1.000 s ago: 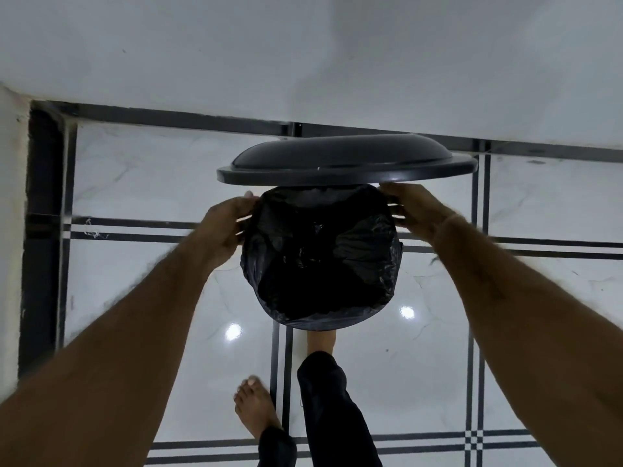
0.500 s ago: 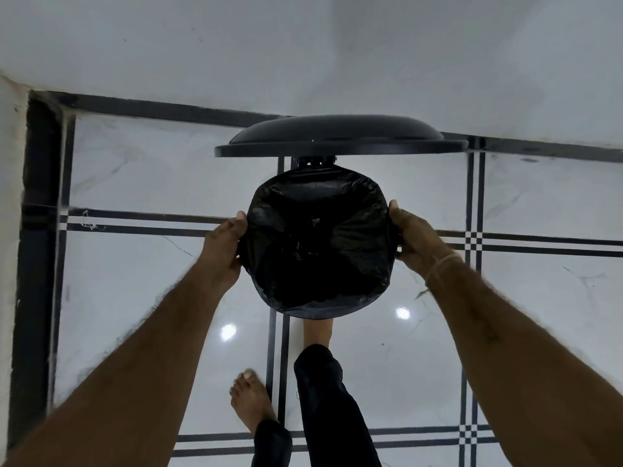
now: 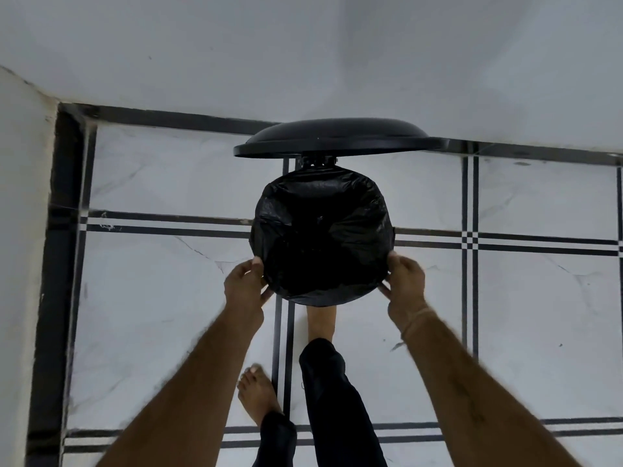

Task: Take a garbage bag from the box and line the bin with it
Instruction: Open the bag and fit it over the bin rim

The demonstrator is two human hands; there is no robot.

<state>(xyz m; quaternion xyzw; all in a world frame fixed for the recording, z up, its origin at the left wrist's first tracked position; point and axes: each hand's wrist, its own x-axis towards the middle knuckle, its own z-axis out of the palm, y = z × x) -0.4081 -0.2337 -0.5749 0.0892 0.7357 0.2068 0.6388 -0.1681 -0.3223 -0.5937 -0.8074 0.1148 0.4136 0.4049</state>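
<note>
A round pedal bin stands on the tiled floor with its black lid [image 3: 337, 138] raised open at the back. A black garbage bag [image 3: 320, 237] lines the bin and is folded over the rim, hiding the bin's body. My left hand [image 3: 244, 286] grips the bag at the rim's near left side. My right hand [image 3: 404, 281] grips the bag at the rim's near right side. The bag box is not in view.
A white wall [image 3: 303, 55] runs close behind the bin, and another wall [image 3: 20, 230] closes the left side. The floor is white marble tile [image 3: 161, 298] with black lines. My right foot [image 3: 322, 320] is at the bin's base; my left foot [image 3: 258, 390] stands nearer.
Both hands have slid along the bin's rim from the far sides, near the lid hinge, to the near sides. The lid stands open throughout.
</note>
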